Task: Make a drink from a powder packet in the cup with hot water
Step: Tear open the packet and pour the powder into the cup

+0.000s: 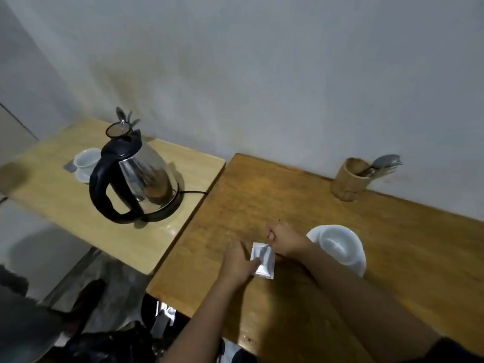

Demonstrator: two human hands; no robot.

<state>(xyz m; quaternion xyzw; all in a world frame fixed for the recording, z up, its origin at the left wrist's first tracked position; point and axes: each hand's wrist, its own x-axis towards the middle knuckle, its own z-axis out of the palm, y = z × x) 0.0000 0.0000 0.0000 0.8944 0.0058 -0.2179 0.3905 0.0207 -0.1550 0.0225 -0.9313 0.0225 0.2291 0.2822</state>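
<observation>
1. Holding the powder packet (262, 260) between both hands, we keep it low over the darker wooden table (392, 258), just left of the cup (337, 244) on its saucer.
2. Our left hand (239, 260) pinches the packet's lower left edge, fingers closed on it; our right hand (284, 241) is curled shut at the top right corner (whether it truly grips the foil, we cannot tell through the blur).
3. The packet's long axis runs away from us, tilted slightly, with its top end under the right hand. We judge a tear across that top is the step in hand.
4. The right hand is the nearer of the 2 to the cup, so tipping the powder in should be a short move to the right.
5. Open table lies ahead and left; the table's left edge is near the left hand. The kettle (136, 179) waits well apart on the lighter table (65, 195), beyond the gap.
</observation>
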